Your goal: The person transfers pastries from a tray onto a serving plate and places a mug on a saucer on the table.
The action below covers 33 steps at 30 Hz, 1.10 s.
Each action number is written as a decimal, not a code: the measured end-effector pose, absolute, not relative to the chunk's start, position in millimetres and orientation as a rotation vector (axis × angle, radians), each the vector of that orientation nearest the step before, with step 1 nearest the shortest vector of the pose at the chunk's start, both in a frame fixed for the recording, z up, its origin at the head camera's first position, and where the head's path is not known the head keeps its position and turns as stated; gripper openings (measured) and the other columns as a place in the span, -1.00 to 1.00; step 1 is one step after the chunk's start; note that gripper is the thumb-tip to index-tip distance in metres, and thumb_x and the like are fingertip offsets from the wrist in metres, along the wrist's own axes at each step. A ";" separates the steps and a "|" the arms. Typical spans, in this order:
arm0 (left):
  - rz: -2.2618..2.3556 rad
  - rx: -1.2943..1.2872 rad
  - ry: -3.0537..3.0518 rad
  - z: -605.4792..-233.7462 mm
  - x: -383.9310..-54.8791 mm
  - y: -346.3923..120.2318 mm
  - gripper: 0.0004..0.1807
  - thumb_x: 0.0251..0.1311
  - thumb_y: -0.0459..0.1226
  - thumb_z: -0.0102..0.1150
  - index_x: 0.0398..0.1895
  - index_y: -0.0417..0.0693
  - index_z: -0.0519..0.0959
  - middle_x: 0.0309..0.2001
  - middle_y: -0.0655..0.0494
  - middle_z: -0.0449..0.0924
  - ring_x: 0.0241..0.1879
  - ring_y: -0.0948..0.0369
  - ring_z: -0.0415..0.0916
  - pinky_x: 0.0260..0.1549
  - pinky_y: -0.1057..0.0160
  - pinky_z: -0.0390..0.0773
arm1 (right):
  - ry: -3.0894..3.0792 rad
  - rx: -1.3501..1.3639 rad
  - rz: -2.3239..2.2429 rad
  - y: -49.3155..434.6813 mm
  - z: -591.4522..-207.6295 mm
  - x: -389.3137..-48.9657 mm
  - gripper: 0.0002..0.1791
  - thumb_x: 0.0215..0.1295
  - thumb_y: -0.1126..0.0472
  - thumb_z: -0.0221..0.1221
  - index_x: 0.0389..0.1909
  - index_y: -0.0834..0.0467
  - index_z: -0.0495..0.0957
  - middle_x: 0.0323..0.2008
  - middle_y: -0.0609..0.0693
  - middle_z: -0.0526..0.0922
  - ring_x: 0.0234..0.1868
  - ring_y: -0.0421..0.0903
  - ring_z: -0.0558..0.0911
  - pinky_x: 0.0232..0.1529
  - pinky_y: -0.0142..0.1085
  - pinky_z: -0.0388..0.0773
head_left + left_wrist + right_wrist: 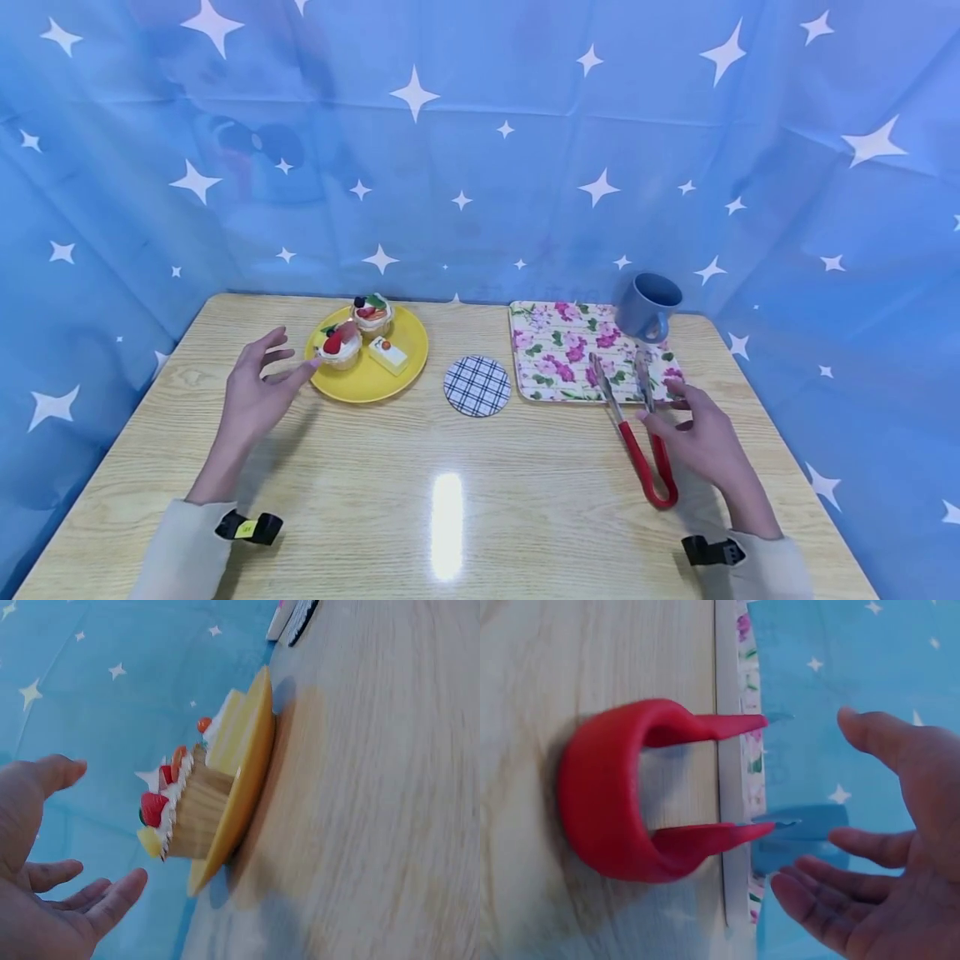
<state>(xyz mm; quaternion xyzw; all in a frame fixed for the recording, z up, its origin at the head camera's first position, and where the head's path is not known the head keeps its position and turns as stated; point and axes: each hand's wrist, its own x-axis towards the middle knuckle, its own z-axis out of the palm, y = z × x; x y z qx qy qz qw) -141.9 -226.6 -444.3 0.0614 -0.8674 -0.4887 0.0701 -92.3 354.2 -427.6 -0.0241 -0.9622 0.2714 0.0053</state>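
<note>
My left hand (261, 385) hovers with spread, relaxed fingers at the left of a yellow plate (375, 388). On that plate sit two cupcakes with fruit and cream, the nearer cupcake (341, 350) close to my thumb and the farther cupcake (372, 317) behind it, plus a small cake slice (388, 356). Over the right side of the table my right hand (701, 437) is held above red-handled tongs (636, 454), fingers loosely bent and nothing between them. The metal tips of the tongs lie over a floral tray (551, 392); the red bend points toward me.
A blue-grey mug (637, 308) stands at the tray's back right corner. Between plate and tray lies a round checked coaster (477, 386). The wooden table (337, 500) ends at a blue star-patterned curtain (480, 150) behind and at both sides.
</note>
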 end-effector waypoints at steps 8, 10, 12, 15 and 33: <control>-1.440 -0.050 -2.538 -433.1 -135.6 -206.2 -0.08 0.28 0.05 0.38 0.61 0.06 0.18 0.46 -0.04 0.28 0.36 -0.05 0.41 0.11 0.39 0.68 | -2.957 -0.040 0.883 356.8 -423.4 -100.6 -0.02 0.42 -0.25 0.20 0.56 0.32 0.13 0.41 0.42 0.33 0.23 0.38 0.50 0.03 0.25 0.70; -1.442 -0.107 -2.525 -433.0 -135.4 -201.0 -0.09 0.26 0.02 0.40 0.60 0.06 0.20 0.44 -0.05 0.30 0.35 -0.06 0.41 0.10 0.50 0.64 | -2.936 -0.021 0.890 357.5 -423.3 -103.2 -0.03 0.43 -0.23 0.20 0.56 0.33 0.10 0.41 0.43 0.33 0.25 0.40 0.49 0.05 0.28 0.67; -1.444 -0.162 -2.520 -433.6 -135.3 -195.8 -0.10 0.25 0.01 0.42 0.59 0.07 0.22 0.42 -0.06 0.32 0.34 -0.05 0.42 0.05 0.64 0.55 | -2.919 -0.010 0.904 358.9 -423.3 -105.6 -0.03 0.44 -0.21 0.20 0.58 0.32 0.07 0.41 0.43 0.33 0.27 0.39 0.46 0.09 0.30 0.64; -1.460 -0.262 -2.511 -435.8 -135.6 -187.9 -0.12 0.24 -0.04 0.44 0.58 0.06 0.24 0.38 -0.06 0.35 0.33 -0.05 0.42 0.08 0.57 0.59 | -2.904 -0.002 0.924 362.1 -423.5 -109.1 -0.03 0.45 -0.20 0.19 0.60 0.30 0.02 0.41 0.43 0.32 0.29 0.39 0.44 0.11 0.31 0.60; -1.579 -0.481 -2.566 -453.7 -135.9 -141.4 -0.06 0.14 -0.06 0.53 0.56 0.07 0.25 0.40 -0.11 0.33 0.32 -0.09 0.43 0.17 -0.14 0.68 | -2.859 -0.088 1.074 372.6 -414.8 -136.1 -0.01 0.48 -0.27 0.10 0.66 0.14 -0.12 0.53 0.34 0.21 0.42 0.40 0.33 0.31 0.40 0.39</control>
